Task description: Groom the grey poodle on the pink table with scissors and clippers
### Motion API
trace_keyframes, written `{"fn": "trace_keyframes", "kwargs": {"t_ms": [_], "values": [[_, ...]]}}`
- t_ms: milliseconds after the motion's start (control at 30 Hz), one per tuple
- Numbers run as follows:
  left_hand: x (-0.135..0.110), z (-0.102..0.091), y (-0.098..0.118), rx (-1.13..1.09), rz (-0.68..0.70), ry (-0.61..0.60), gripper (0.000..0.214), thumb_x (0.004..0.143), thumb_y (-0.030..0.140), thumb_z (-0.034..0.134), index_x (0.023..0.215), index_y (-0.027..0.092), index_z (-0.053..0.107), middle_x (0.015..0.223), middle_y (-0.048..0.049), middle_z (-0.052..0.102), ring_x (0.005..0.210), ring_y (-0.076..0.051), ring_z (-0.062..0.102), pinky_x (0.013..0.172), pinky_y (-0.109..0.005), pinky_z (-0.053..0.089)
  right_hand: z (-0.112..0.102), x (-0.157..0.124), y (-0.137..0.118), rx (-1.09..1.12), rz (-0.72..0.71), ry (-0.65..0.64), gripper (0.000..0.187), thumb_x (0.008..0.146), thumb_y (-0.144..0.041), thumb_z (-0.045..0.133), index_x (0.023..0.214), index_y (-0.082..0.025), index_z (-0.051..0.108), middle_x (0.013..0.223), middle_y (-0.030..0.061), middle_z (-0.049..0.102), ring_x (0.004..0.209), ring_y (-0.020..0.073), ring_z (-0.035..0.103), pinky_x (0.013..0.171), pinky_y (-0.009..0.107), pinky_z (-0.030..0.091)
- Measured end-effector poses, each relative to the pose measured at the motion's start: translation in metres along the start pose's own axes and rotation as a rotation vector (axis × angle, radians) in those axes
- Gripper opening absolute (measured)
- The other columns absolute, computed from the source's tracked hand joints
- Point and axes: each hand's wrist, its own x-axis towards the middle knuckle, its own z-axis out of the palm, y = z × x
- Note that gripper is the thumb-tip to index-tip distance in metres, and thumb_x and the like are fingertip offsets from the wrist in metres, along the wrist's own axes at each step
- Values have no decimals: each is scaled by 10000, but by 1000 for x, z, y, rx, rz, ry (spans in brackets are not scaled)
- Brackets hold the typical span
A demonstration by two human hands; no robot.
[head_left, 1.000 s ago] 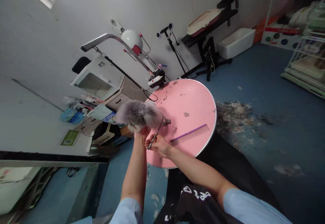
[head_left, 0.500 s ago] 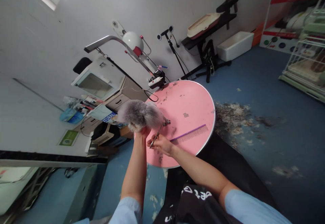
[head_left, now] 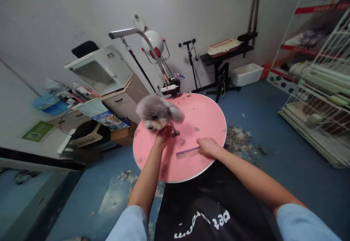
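A small grey dog (head_left: 155, 109) with fluffy, rounded fur stands at the left of the round pink table (head_left: 207, 113), its head facing me and tilted down. My left hand (head_left: 164, 134) is under its chin and neck, fingers curled against the fur and partly hidden by it. On the tabletop lies a purple-backed metal comb (head_left: 187, 152), teeth toward me. My right hand (head_left: 208, 147) closes over the comb's right end, which it covers. A thin silvery line runs along the comb near my fingers; whether it is the scissors I cannot tell.
A curved metal grooming arm (head_left: 136, 31) with a hanging strap rises behind the dog. Cut fur (head_left: 239, 139) lies on the floor and in tufts on the table. A wire cage (head_left: 319, 113) stands right; a cabinet (head_left: 120, 100) stands left.
My right hand has moved right, away from the dog, onto the comb. The scissors it held are no longer clearly visible. The dog's face now shows. The camera view has shifted.
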Motion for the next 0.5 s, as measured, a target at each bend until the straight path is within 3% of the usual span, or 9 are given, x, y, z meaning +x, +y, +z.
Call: {"fn": "trace_keyframes", "kwargs": {"t_ms": [100, 200, 333, 433, 500], "values": [[-11, -27, -11, -5, -10, 59, 53, 757, 175, 657, 794, 139, 669, 784, -72, 681, 763, -171, 614, 781, -313, 459, -21, 4, -3, -339, 44, -191, 417, 604, -125, 721, 1013, -58, 681, 965, 216, 700, 917, 342, 665, 761, 379, 488], [-24, -42, -7, -44, 117, 78, 99, 716, 209, 688, 798, 155, 687, 857, -50, 696, 742, -137, 599, 749, -271, 450, -21, 10, -17, -440, -42, -258, 312, 653, -229, 716, 939, -106, 720, 984, 178, 715, 968, 315, 662, 820, 353, 470], [-33, -34, 23, -144, 364, -11, 201, 632, 313, 770, 705, 168, 650, 763, -27, 671, 689, -120, 577, 662, -240, 434, -28, 4, -9, -417, 38, -167, 261, 805, -340, 581, 948, -174, 724, 1037, 140, 721, 1033, 280, 653, 870, 328, 448], [-34, -17, 45, -294, 352, -5, 237, 613, 306, 780, 688, 167, 605, 632, 8, 603, 589, -98, 529, 567, -224, 381, -50, -11, 25, -482, 260, -71, 327, 863, -222, 433, 997, -80, 695, 1029, 245, 698, 947, 326, 678, 743, 367, 473], [-32, -7, 52, -427, 295, 15, 220, 613, 231, 764, 706, 168, 575, 590, 32, 562, 539, -83, 494, 535, -216, 348, -63, -23, 49, -407, 425, 55, 354, 876, -211, 368, 978, -84, 681, 999, 227, 705, 890, 303, 686, 680, 334, 462]]}}
